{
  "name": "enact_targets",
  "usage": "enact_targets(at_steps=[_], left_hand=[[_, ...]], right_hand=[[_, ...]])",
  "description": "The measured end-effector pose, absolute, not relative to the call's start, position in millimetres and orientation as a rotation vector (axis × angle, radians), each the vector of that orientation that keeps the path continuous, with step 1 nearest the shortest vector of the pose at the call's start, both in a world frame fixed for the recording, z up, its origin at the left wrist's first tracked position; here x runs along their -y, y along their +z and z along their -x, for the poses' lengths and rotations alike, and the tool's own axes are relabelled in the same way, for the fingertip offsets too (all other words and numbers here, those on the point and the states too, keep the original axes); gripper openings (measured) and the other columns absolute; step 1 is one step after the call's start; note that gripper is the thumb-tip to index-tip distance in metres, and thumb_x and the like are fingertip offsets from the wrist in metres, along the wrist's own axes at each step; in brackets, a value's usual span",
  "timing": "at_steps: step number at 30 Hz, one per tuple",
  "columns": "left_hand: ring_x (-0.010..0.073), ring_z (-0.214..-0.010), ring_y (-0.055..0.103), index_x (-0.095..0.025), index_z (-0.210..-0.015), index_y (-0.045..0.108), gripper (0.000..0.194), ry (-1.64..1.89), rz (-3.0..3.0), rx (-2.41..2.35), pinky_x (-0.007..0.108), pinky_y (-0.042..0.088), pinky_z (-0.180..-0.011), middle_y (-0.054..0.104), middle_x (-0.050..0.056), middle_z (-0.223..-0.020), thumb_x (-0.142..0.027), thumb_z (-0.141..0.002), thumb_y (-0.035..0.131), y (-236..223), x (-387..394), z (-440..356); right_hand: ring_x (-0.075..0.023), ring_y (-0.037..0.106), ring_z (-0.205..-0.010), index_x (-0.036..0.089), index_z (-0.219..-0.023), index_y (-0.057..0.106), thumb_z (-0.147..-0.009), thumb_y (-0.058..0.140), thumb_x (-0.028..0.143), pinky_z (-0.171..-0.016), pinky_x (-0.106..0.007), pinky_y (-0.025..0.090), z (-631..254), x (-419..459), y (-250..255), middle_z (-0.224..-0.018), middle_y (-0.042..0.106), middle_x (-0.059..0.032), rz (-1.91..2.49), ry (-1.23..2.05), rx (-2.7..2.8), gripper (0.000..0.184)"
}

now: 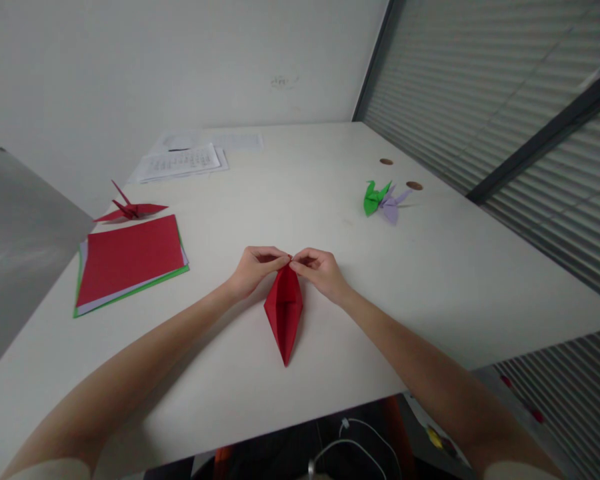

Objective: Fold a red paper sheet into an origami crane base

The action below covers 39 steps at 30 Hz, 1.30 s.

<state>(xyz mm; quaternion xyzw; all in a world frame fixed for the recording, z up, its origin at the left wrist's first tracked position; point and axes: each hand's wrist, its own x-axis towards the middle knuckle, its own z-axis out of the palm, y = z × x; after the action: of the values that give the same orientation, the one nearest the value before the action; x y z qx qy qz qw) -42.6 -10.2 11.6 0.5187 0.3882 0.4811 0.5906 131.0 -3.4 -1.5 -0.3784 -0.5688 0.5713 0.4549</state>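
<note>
A red folded paper, shaped like a long diamond with an open pocket in its middle, lies on the white table. One point of it faces me; the other is between my fingers. My left hand pinches the far tip from the left. From the right, my right hand pinches the same tip, its fingertips almost touching those of the left. The very end of the tip is mostly covered by my fingers.
At left is a stack of red, purple and green paper sheets, with a red paper crane behind it. Printed pages lie at the back. A green crane and a purple crane stand at right, near two round table holes.
</note>
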Motion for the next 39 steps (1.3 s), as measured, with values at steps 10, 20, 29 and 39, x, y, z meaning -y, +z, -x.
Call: enact_targets(at_steps=[10,20,29,39], left_hand=[[0.0145,-0.065,0.062,-0.013,-0.070,0.074,0.027,1.097,-1.142,-0.909,0.028,0.049,-0.067,0.070,0.005,-0.070,-0.038,-0.064,0.084,13.3,11.7,41.2],[0.0134,-0.066,0.056,-0.016,-0.072,0.064,0.026,1.315,-1.304,-1.243,0.025,0.043,-0.063,0.064,0.002,-0.070,-0.041,-0.074,0.072,-6.0,11.1,35.6],[0.0145,-0.077,0.054,-0.020,-0.094,0.063,0.013,1.306,-1.793,-1.336,0.026,0.043,-0.069,0.058,0.003,-0.089,-0.030,-0.087,0.061,-1.6,17.5,42.4],[0.0176,-0.096,0.056,-0.021,-0.113,0.059,0.025,1.110,-2.091,-1.068,0.032,0.050,-0.086,0.052,0.009,-0.114,-0.031,-0.090,0.061,-3.2,36.3,32.5]], right_hand=[[-0.0131,0.055,-0.063,0.020,-0.072,0.062,-0.069,0.074,0.043,-0.062,-0.028,0.045,-128.1,5.4,-4.7,-0.068,0.063,0.0003,0.961,1.261,1.492,0.027],[-0.0137,0.057,-0.068,0.019,-0.082,0.063,-0.087,0.058,0.035,-0.066,-0.027,0.043,-129.6,6.5,-8.0,-0.076,0.066,-0.0006,0.989,1.124,1.914,0.018],[-0.0181,0.057,-0.073,0.022,-0.084,0.066,-0.086,0.060,0.023,-0.075,-0.033,0.041,-130.2,4.7,-15.0,-0.075,0.066,-0.0026,1.195,0.751,2.013,0.006],[-0.0164,0.058,-0.071,0.019,-0.083,0.065,-0.088,0.053,0.039,-0.067,-0.030,0.043,-152.9,-8.9,7.6,-0.078,0.067,-0.0027,1.096,0.994,1.836,0.024]])
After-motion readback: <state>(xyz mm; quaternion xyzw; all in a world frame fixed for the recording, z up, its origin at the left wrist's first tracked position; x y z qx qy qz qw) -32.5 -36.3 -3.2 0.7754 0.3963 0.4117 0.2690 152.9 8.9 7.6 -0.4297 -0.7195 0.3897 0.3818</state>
